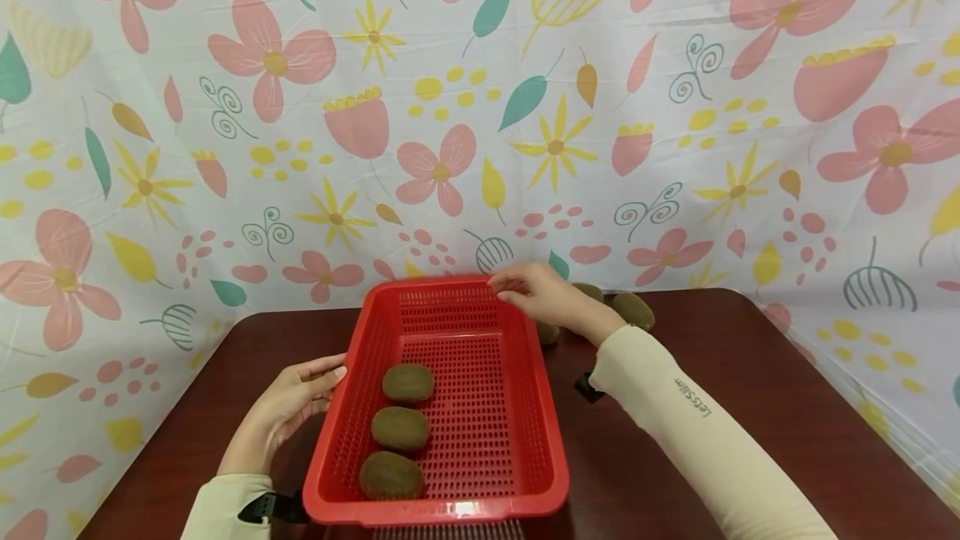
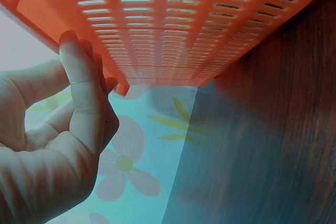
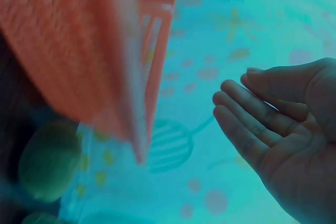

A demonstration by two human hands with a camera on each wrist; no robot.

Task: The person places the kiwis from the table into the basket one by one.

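A red plastic basket (image 1: pixel 553 432) with perforated walls stands on the table. Inside, three brown kiwis form a column along the left side: a far one (image 1: pixel 408 383), a middle one (image 1: pixel 401 429) and a near one (image 1: pixel 391 476). My left hand (image 1: pixel 288 398) touches the outside of the basket's left rim, its fingers fairly straight in the left wrist view. Over the far right corner is my right hand (image 1: pixel 551 294), holding nothing; in the right wrist view its loosely bent fingers are apart from the basket wall (image 3: pixel 79 45).
Right of the basket's far end lie more kiwis, one (image 1: pixel 633 311) near the table's back edge and others partly hidden by the right hand and basket. The dark wooden table (image 1: pixel 675 465) meets a flower-printed cloth (image 1: pixel 480 107) behind it.
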